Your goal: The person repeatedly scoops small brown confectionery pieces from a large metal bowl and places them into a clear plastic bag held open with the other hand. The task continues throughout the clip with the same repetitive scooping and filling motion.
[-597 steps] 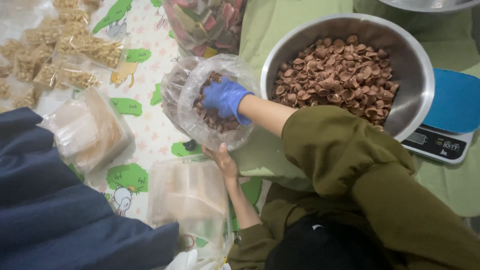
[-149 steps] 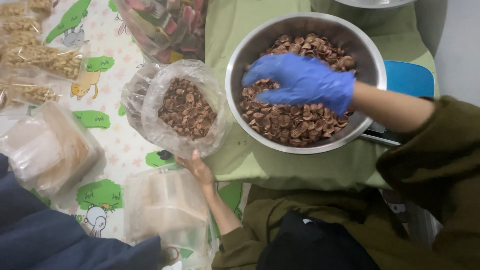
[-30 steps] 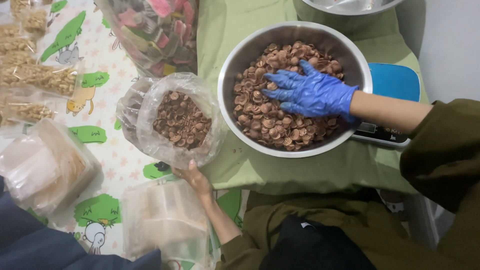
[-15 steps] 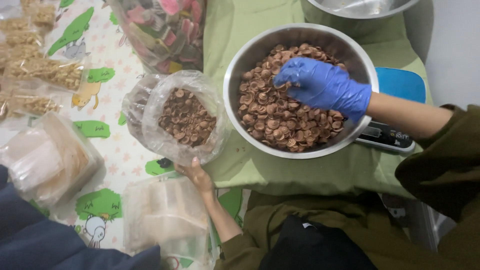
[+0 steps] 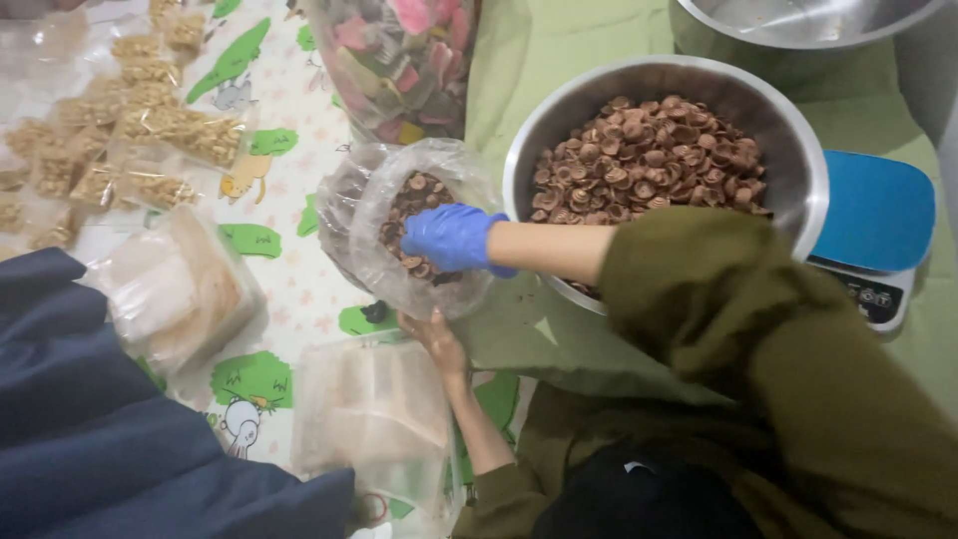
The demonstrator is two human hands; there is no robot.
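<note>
Right hand point(image 5: 449, 238) – blue glove, inside clear bag point(image 5: 419, 230) at frame centre, cupped over brown snacks; whether it grips any, cannot tell. Left hand point(image 5: 434, 334) pinches bag's lower rim. Bowl point(image 5: 798, 170) upper right. Risk: thin rim slips – bag collapses, snacks spill onto mat point(image 5: 289, 170).

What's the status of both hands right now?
Blue-gloved right hand inside clear plastic bag of brown round snacks. Bare left hand grips bag's bottom edge. Nothing blocking.

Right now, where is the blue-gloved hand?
In the head view, the gloved right hand is inside the clear plastic bag of brown snacks, just left of the steel bowl, centre frame.
</note>
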